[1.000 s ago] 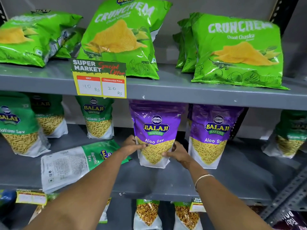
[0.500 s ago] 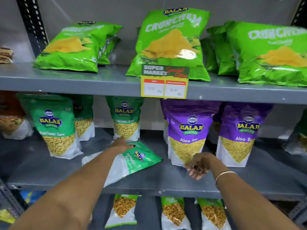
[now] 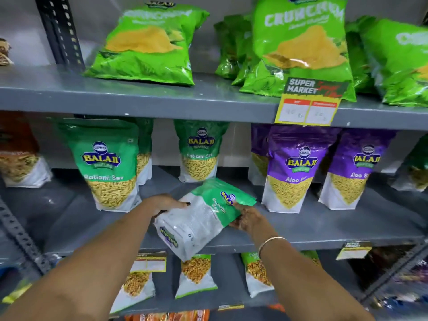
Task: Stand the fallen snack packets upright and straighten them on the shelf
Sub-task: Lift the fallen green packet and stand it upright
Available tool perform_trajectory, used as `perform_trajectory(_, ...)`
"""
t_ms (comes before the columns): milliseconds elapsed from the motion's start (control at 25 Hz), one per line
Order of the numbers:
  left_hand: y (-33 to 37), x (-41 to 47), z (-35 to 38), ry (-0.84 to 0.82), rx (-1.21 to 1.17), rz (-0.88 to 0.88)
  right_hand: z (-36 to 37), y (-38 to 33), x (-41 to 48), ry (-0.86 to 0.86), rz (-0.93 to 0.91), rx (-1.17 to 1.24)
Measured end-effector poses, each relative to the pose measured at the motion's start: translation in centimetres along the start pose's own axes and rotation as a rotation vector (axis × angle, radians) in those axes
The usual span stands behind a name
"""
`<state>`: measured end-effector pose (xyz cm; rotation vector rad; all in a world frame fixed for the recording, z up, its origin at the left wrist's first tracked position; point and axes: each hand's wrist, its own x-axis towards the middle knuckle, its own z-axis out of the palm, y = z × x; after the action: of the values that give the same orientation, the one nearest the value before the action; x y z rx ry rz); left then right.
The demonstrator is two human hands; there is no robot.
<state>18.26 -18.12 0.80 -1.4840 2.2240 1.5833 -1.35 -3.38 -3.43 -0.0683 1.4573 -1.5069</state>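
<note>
A green and white Ratlami Sev packet (image 3: 203,214) is tilted at the front of the middle shelf (image 3: 324,239), back side towards me, its bottom end hanging over the shelf edge. My left hand (image 3: 165,203) grips its left side. My right hand (image 3: 246,216) holds its green top end from the right. Upright green Ratlami Sev packets (image 3: 108,163) stand to the left and behind. Two purple Aloo Sev packets (image 3: 294,170) stand upright to the right.
Green Crunchem chip bags (image 3: 301,47) lean on the top shelf above a yellow price tag (image 3: 308,105). A slotted black upright (image 3: 60,31) stands at the left. More snack packets (image 3: 196,276) stand on the lower shelf. An orange packet (image 3: 18,151) sits far left.
Both hands left the purple Aloo Sev packet and moved left. They now hold the fallen Ratlami Sev packet, which has turned and shifted towards the shelf edge. The view panned left.
</note>
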Motion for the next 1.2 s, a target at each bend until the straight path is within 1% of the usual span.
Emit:
perform_trajectory(40,0.0,-0.5,0.0,-0.034,-0.045,-0.031,0.1,-0.6,-0.6,0.005,-0.012,0.027)
perform_trajectory(120,0.5,-1.6,-0.1,-0.08,-0.042,-0.068,0.4,-2.3,-2.2,-0.002,-0.068,0.032)
perform_trajectory(240,1.9,-2.7,-0.6,-0.049,-0.031,-0.021,1.8,-5.9,-4.0,-0.039,-0.232,0.038)
perform_trajectory(320,2.4,-2.6,-1.0,-0.017,-0.07,0.046,3.0,-8.5,-4.6,-0.038,-0.354,-0.024)
perform_trajectory(360,2.7,-2.5,-0.9,0.015,-0.086,0.09,3.7,-9.6,-4.8,-0.005,-0.411,-0.082)
perform_trajectory(440,3.1,-1.7,-0.4,0.153,-0.088,0.184,4.8,-11.0,-4.6,0.068,-0.517,-0.174)
perform_trajectory(520,2.8,-0.8,0.5,0.299,-0.106,0.247,5.7,-11.4,-4.0,0.032,-0.62,-0.183)
perform_trajectory(600,2.4,-0.1,1.6,0.419,-0.12,0.248,6.1,-10.9,-3.7,-0.046,-0.706,-0.208)
perform_trajectory(680,1.9,0.4,2.4,0.496,-0.113,0.236,5.8,-10.4,-3.0,-0.051,-0.746,-0.267)
perform_trajectory(800,1.4,0.6,3.1,0.539,-0.124,0.225,4.4,-9.4,-1.3,0.003,-0.729,-0.359)
perform_trajectory(840,1.4,0.5,3.2,0.544,-0.134,0.219,3.9,-8.8,-0.9,0.023,-0.699,-0.418)
perform_trajectory(920,1.5,0.5,3.5,0.545,-0.145,0.208,2.7,-7.1,-0.1,0.032,-0.58,-0.528)
perform_trajectory(960,1.7,0.3,3.7,0.543,-0.139,0.206,2.2,-6.2,0.0,0.005,-0.51,-0.597)
perform_trajectory(1040,2.3,0.0,4.2,0.524,-0.104,0.213,1.7,-4.4,-0.6,-0.114,-0.369,-0.762)
perform_trajectory(1120,2.5,-0.3,4.5,0.41,-0.115,0.24,1.9,-3.2,-1.2,-0.217,-0.283,-0.812)
perform_trajectory(1200,2.7,-1.2,4.7,0.218,-0.136,0.238,2.4,-2.6,-1.2,-0.24,-0.284,-0.782)
